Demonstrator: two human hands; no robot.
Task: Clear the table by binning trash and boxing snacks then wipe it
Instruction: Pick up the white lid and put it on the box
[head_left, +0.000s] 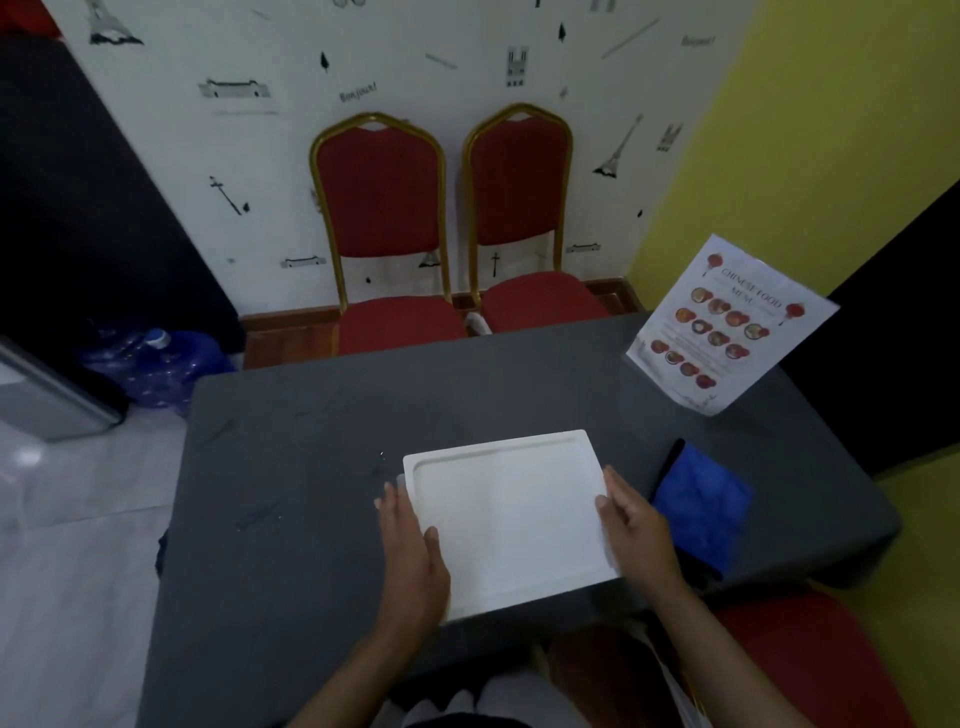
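Fingers (390, 499) of both hands gripping white box (511, 519) edges – left hand (413, 551) | right hand (636, 525) | blue cloth (701, 512) lying beside – grey table (311, 467)

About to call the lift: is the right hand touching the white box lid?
Touching. The head view shows the right hand lying against the right edge of the lid, fingers overlapping its rim with no gap.

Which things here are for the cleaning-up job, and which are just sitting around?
For the job:
- white box lid, held at its sides by the left hand and right hand
- blue cloth for wiping
- grey table

Just sitting around:
- food menu
- two red chairs
- water bottles on the floor
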